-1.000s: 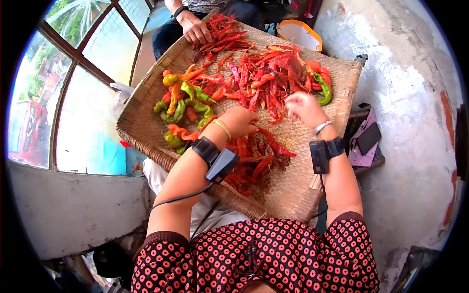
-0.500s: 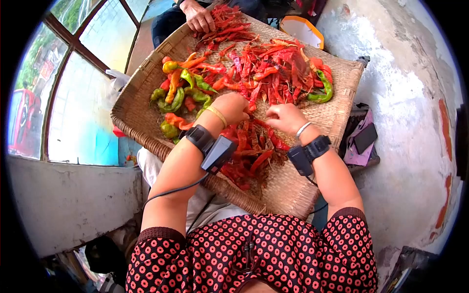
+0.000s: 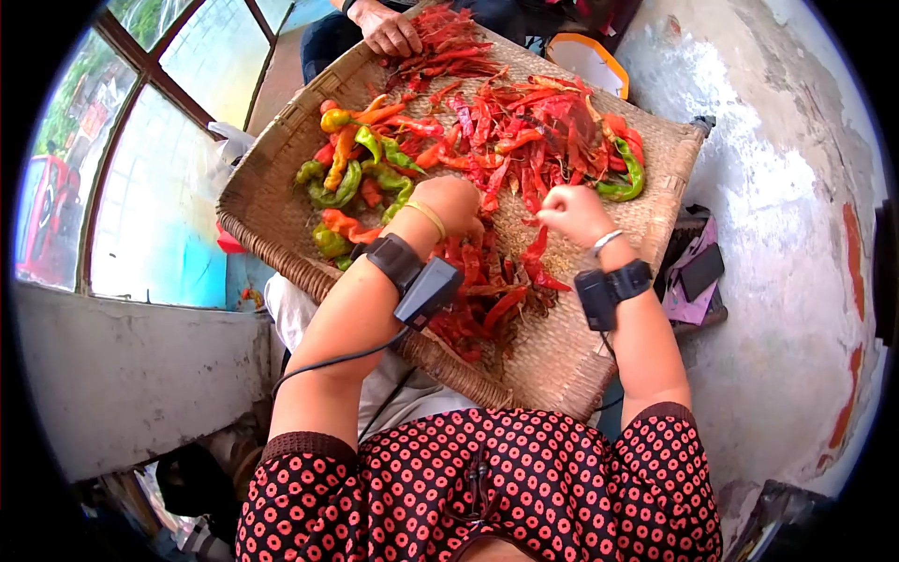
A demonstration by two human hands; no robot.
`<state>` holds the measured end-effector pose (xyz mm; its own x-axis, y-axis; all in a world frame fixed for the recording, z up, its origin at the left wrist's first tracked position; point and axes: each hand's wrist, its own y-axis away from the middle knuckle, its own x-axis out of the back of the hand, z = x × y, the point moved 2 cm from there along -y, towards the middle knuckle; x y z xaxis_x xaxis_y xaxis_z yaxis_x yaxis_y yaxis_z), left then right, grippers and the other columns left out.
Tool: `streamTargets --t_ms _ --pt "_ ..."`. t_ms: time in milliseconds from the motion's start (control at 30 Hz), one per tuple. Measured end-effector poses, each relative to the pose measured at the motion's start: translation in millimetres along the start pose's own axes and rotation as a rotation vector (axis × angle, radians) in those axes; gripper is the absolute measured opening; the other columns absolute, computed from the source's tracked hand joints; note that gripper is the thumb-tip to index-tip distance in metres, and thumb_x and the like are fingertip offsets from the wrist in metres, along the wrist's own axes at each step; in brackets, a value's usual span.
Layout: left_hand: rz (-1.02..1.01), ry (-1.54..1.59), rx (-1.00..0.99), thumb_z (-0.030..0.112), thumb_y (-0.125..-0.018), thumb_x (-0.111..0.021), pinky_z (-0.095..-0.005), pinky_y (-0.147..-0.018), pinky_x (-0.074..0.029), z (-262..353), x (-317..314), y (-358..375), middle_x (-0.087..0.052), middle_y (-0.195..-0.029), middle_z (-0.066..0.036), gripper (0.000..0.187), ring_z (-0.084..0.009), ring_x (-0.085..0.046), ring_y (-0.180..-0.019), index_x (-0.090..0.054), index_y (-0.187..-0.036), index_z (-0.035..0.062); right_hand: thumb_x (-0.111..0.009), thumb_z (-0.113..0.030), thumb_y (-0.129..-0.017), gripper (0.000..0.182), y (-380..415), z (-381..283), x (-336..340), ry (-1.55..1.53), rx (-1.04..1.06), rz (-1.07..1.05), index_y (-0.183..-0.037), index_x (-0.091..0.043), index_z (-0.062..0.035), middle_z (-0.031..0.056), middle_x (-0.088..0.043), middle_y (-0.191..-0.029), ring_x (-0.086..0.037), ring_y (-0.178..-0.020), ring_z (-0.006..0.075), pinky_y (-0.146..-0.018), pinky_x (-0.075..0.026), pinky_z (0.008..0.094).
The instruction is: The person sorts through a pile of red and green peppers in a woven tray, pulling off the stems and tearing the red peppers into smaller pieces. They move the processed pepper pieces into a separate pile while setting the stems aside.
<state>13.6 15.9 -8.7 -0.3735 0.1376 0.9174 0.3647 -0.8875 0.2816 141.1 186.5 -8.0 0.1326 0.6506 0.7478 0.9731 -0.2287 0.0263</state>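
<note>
My left hand (image 3: 451,206) is closed, its knuckles up and its fingertips hidden, over the near pile of dried red chili peppers (image 3: 482,286). What it holds, if anything, does not show. To its right, my right hand (image 3: 575,215) makes a pinch, and a dried red chili pepper (image 3: 535,245) hangs at its fingertips. A larger heap of red chilies (image 3: 515,131) lies just beyond both hands. Green and orange peppers (image 3: 346,178) are left of my left hand. One green pepper (image 3: 626,178) curls at the heap's right end. A woven tray (image 3: 571,361) carries all of them.
Another person's hand (image 3: 386,30) rests by chilies at the tray's far edge. An orange-rimmed white container (image 3: 590,64) stands beyond it. A rough wall (image 3: 758,187) rises on the right, windows (image 3: 154,197) on the left. Cabled devices are strapped to both my wrists.
My right hand has moved right, away from my left, and its fingers have drawn together. A red chili now shows below its fingertips. My left hand has barely moved.
</note>
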Motion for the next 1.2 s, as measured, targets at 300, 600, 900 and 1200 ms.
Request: streamTargets --t_ms 300,600,900,1200 --pt "-0.169 0.085 -0.109 0.035 -0.062 -0.068 -0.0357 -0.059 -0.045 -6.7 0.8 2.0 -0.061 -0.067 -0.01 0.029 -0.0255 -0.058 -0.065 -0.064 -0.071 0.0082 -0.059 -0.019 -0.079 0.032 -2.3 20.3 34.7 -0.649 -0.314 0.503 -0.106 -0.056 -0.0016 0.0024 -0.059 -0.069 -0.051 -0.05 0.0068 -0.043 -0.04 0.0193" --pt "0.222 0.727 -0.117 0.017 -0.071 -0.064 -0.028 -0.059 -0.045 -5.8 26.3 7.9 -0.061 -0.067 -0.009 0.015 -0.0161 -0.057 -0.061 -0.063 -0.078 0.0034 -0.063 -0.024 -0.073 0.031 4.5 -25.2 -14.1 -0.092 -0.041 -0.227 -0.096 -0.061 -0.0043 0.0105 -0.063 -0.08 -0.06 -0.075 0.017 -0.069 -0.046 0.0287" --pt "0.319 1.425 -0.128 0.013 -0.082 -0.058 -0.0159 -0.049 -0.038 17.6 22.3 3.7 -0.056 -0.069 0.004 0.01 -0.0016 -0.046 -0.054 -0.061 -0.085 0.0032 -0.06 -0.021 -0.079 0.022 11.0 -52.2 -17.6 -0.584 -0.077 -0.361 -0.086 -0.059 0.0002 0.0012 -0.056 -0.067 -0.054 -0.059 0.0095 -0.056 -0.045 0.0248" --pt "0.384 0.208 0.039 0.024 -0.071 -0.061 -0.0377 -0.064 -0.045 -5.0 2.8 -6.1 -0.06 -0.07 -0.013 0.018 -0.0301 -0.057 -0.071 -0.062 -0.079 0.0072 -0.059 -0.02 -0.08 0.028 0.5 -2.7 30.2 -1.054 -0.188 0.395 -0.101 -0.057 -0.0027 0.0049 -0.06 -0.078 -0.054 -0.057 0.0073 -0.049 -0.044 0.0219"
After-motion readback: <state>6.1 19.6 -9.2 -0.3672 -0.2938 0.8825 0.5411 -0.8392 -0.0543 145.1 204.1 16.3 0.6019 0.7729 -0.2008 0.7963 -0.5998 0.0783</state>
